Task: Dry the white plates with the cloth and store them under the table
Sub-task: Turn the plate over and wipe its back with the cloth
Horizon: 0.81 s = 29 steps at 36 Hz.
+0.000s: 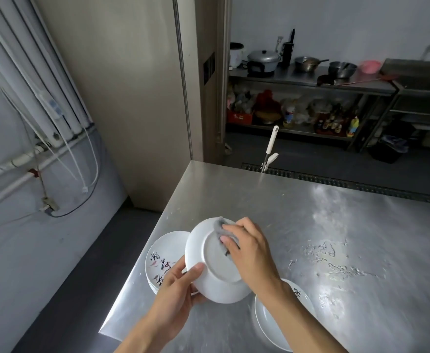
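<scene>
Both hands are occupied. Left hand (175, 294) grips the near rim of a white plate (216, 284), thumb on its back. Right hand (249, 250) pinches a grey cloth (220, 226) against the far rim. The plate is held above the table (310, 225), tilted, underside facing up. Plate stacks sit beyond the left hand (165, 248) and under the right forearm (272, 322).

Commercial back kitchen, by fittings. Wet brushed stainless-steel worktable (310, 225). Long steel shelving bench (298, 82) along far wall, carrying lidded aluminium pot (262, 58), steel saucepan (306, 63), metal bowl (342, 68), pink plastic basin (370, 66). Black floor drain grate (336, 180). Exposed white wall pipes (18, 72) at left.
</scene>
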{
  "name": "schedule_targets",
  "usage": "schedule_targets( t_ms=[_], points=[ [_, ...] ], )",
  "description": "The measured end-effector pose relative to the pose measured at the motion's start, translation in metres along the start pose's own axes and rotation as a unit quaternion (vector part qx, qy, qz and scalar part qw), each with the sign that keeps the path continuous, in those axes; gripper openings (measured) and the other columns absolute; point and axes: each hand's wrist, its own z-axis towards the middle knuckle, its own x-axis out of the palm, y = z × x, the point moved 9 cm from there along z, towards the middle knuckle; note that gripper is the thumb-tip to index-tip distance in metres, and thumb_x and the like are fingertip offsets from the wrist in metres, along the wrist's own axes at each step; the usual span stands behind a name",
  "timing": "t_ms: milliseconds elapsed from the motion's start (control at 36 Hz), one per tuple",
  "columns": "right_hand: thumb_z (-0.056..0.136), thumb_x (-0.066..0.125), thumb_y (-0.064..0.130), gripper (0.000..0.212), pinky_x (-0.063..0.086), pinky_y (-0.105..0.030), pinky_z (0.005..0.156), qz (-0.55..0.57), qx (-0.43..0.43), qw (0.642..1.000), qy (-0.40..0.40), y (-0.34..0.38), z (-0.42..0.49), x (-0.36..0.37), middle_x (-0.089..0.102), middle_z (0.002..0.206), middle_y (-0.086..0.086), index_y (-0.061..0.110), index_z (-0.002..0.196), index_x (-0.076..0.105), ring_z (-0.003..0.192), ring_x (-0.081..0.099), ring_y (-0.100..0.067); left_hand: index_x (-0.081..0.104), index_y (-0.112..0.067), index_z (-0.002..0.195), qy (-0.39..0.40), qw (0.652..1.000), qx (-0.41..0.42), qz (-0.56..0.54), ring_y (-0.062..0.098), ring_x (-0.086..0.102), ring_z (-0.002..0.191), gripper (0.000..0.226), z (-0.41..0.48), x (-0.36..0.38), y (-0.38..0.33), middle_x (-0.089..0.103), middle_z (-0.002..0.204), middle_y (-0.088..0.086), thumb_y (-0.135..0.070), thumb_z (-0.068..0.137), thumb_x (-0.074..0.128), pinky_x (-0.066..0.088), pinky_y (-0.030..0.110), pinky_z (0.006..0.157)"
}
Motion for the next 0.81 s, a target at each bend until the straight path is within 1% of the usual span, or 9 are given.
schedule_targets(
  t_ms=[111, 194, 306, 417, 500, 556, 639, 694, 806],
  points=[
    [0.096, 0.068, 0.022, 0.025, 0.047, -0.025, 0.093, 0.038, -0.079, 0.994, 0.068, 0.034, -0.010, 0.019, 0.062, 0.108, 0.004, 0.020, 0.121, 0.073, 0.101, 0.059, -0.015, 0.076, -0.025, 0.125, 0.001, 1.000, 0.003, -0.005, 0.033, 0.073, 0.106, 0.035, 0.003, 0.001, -0.002, 0.073, 0.127, 0.019, -0.021, 0.090, 0.068, 0.061, 0.052, 0.094],
    [0.095, 0.069, 0.025, 0.022, 0.047, -0.020, 0.091, 0.052, -0.096, 0.988, 0.109, 0.029, -0.019, 0.025, 0.060, 0.105, 0.008, 0.020, 0.116, 0.074, 0.099, 0.059, -0.011, 0.075, -0.021, 0.126, -0.018, 1.000, 0.015, -0.006, 0.035, 0.073, 0.110, 0.037, 0.007, -0.012, -0.009, 0.073, 0.128, 0.019, -0.022, 0.090, 0.067, 0.055, 0.057, 0.102],
    [0.093, 0.072, 0.024, 0.021, 0.048, -0.022, 0.089, 0.049, -0.056, 0.990, 0.117, -0.003, -0.021, 0.020, 0.059, 0.102, 0.012, 0.019, 0.113, 0.075, 0.098, 0.058, -0.009, 0.070, -0.017, 0.132, -0.036, 0.999, 0.033, -0.003, 0.032, 0.072, 0.108, 0.043, 0.007, -0.026, -0.019, 0.073, 0.129, 0.016, -0.021, 0.089, 0.067, 0.062, 0.046, 0.088],
    [0.093, 0.074, 0.023, 0.021, 0.047, -0.022, 0.087, 0.037, 0.004, 0.998, 0.041, -0.028, -0.007, 0.002, 0.053, 0.098, 0.012, 0.024, 0.114, 0.075, 0.097, 0.057, -0.010, 0.069, -0.017, 0.134, -0.030, 0.999, 0.027, 0.000, 0.028, 0.072, 0.104, 0.044, 0.005, -0.031, -0.019, 0.072, 0.129, 0.015, -0.021, 0.090, 0.066, 0.063, 0.043, 0.084],
    [0.094, 0.072, 0.018, 0.019, 0.045, -0.011, 0.082, 0.093, 0.044, 0.994, -0.033, -0.034, 0.003, -0.016, 0.053, 0.100, 0.006, 0.025, 0.111, 0.075, 0.094, 0.059, -0.004, 0.069, -0.019, 0.136, -0.006, 1.000, 0.015, 0.004, 0.031, 0.072, 0.103, 0.042, 0.003, -0.032, -0.018, 0.072, 0.130, 0.017, -0.021, 0.094, 0.064, 0.064, 0.047, 0.084],
    [0.095, 0.070, 0.013, 0.022, 0.047, -0.006, 0.075, 0.153, 0.053, 0.986, -0.037, -0.032, 0.009, -0.020, 0.055, 0.105, 0.000, 0.027, 0.111, 0.075, 0.089, 0.064, -0.002, 0.069, -0.023, 0.135, 0.023, 1.000, 0.008, 0.013, 0.034, 0.071, 0.105, 0.039, 0.001, -0.030, -0.018, 0.071, 0.131, 0.017, -0.019, 0.097, 0.067, 0.063, 0.050, 0.086],
    [0.098, 0.066, 0.013, 0.023, 0.055, -0.020, 0.066, 0.262, 0.064, 0.963, 0.026, -0.021, 0.018, -0.012, 0.062, 0.102, -0.005, 0.030, 0.110, 0.076, 0.072, 0.069, -0.013, 0.069, -0.024, 0.136, 0.051, 0.998, -0.002, 0.024, 0.034, 0.069, 0.103, 0.052, -0.001, -0.027, -0.015, 0.070, 0.130, 0.020, -0.027, 0.086, 0.079, 0.062, 0.048, 0.082],
    [0.098, 0.067, 0.015, 0.023, 0.056, -0.025, 0.061, 0.302, 0.068, 0.949, 0.068, -0.013, 0.021, -0.005, 0.066, 0.095, -0.007, 0.032, 0.111, 0.076, 0.069, 0.070, -0.019, 0.067, -0.023, 0.138, 0.067, 0.997, -0.003, 0.035, 0.035, 0.068, 0.104, 0.052, -0.001, -0.023, -0.011, 0.070, 0.129, 0.022, -0.027, 0.087, 0.076, 0.060, 0.047, 0.082],
    [0.095, 0.072, 0.025, 0.031, 0.053, -0.016, 0.076, 0.248, 0.071, 0.962, 0.088, -0.024, 0.018, -0.007, 0.071, 0.107, 0.011, 0.042, 0.121, 0.072, 0.095, 0.070, -0.004, 0.066, -0.018, 0.138, 0.039, 0.999, 0.012, 0.012, 0.033, 0.072, 0.095, 0.042, 0.004, -0.035, -0.011, 0.071, 0.126, 0.022, -0.014, 0.097, 0.060, 0.064, 0.045, 0.073]
  ],
)
